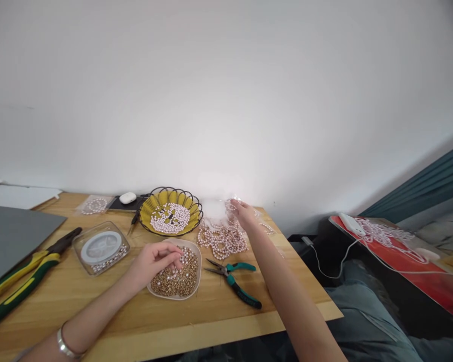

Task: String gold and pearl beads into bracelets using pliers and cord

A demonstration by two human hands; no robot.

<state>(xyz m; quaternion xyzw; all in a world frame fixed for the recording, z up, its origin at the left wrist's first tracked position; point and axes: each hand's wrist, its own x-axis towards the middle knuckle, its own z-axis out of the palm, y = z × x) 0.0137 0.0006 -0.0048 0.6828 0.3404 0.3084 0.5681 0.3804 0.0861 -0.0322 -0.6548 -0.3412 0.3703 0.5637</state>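
Golden beads (175,284) under left hand (154,261); right hand (245,213) touches pearly strands (221,241).

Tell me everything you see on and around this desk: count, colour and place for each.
table: one, light wood, under everything
wire basket: one, yellow and black, back centre, holds pale pearls
bead dish: one, clear, front centre, holds gold beads
pearl strands: a heap, pinkish, right of basket
small pliers: one, teal handles, right of dish
clear box: one, white spool inside, left of dish
large cutters: one, green and yellow, far left
earbud case: one, white, back
left hand: fingers in bead dish
right hand: at the strands' far edge
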